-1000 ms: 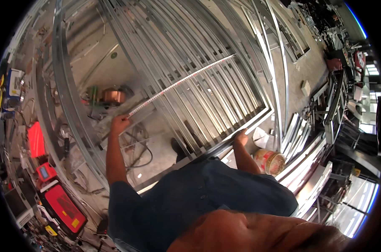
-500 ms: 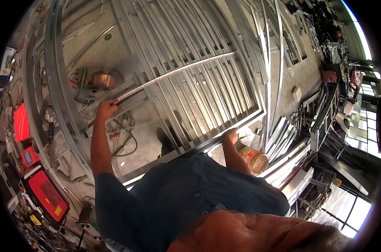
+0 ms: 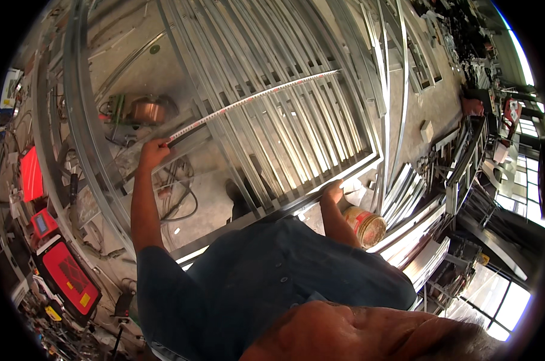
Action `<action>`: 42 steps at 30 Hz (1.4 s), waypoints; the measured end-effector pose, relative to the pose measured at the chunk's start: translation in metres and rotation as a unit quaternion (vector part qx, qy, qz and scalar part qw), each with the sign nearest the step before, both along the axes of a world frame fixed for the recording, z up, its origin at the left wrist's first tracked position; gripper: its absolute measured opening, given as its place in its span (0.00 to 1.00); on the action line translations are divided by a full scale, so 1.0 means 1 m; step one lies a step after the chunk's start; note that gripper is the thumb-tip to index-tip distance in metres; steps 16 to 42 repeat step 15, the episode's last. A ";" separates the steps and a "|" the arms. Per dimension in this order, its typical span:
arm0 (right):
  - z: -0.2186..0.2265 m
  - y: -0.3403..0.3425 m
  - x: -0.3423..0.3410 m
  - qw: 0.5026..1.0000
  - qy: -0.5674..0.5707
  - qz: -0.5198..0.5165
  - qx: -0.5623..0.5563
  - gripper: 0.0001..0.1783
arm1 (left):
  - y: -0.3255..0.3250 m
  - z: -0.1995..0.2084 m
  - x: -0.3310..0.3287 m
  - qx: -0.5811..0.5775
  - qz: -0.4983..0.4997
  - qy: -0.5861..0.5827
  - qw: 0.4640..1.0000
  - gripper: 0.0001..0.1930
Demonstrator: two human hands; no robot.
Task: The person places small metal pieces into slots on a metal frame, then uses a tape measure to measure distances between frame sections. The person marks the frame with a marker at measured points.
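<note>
The left hand (image 3: 154, 151) is closed around the near end of a long tape measure (image 3: 257, 97) — fingers curled over it, pinching the strip where it meets a dark flat piece. The tape runs from that hand up and to the right, stretched across a metal frame (image 3: 296, 126) made of many parallel silver bars, and ends near the frame's far side. The right hand (image 3: 332, 192) rests on the frame's lower edge rail, fingers bent down against the metal; whether it grips the rail or only presses on it I cannot tell. Just beside that hand, below the rail, stands a round tin can (image 3: 365, 225) with a red band. Beyond the left hand — near the tape's end — lies a copper-coloured round tool (image 3: 147, 111). Red cases (image 3: 68, 277) sit well apart at the left.
</note>
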State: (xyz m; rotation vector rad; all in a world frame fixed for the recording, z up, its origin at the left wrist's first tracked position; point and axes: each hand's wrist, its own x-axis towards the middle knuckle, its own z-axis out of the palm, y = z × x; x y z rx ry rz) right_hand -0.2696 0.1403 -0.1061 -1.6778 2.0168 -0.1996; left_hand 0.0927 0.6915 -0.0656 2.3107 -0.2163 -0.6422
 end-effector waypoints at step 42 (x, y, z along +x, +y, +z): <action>0.064 -0.030 0.039 0.927 -0.020 0.284 -0.243 0.41 | 0.049 0.033 -0.062 -0.084 0.112 0.029 0.990 0.25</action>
